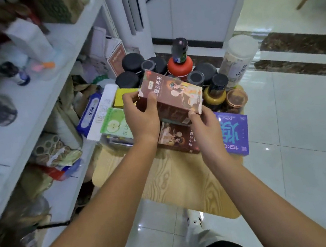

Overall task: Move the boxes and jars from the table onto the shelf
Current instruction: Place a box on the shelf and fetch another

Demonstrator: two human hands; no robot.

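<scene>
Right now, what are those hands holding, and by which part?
A brown box: left hand grips its left end, right hand pinches its near right corner.

In the centre of the frame the left hand and the right hand hold a brown box above the wooden table, where a purple box and dark-lidded jars stand, and the white shelf fills the left side.
</scene>
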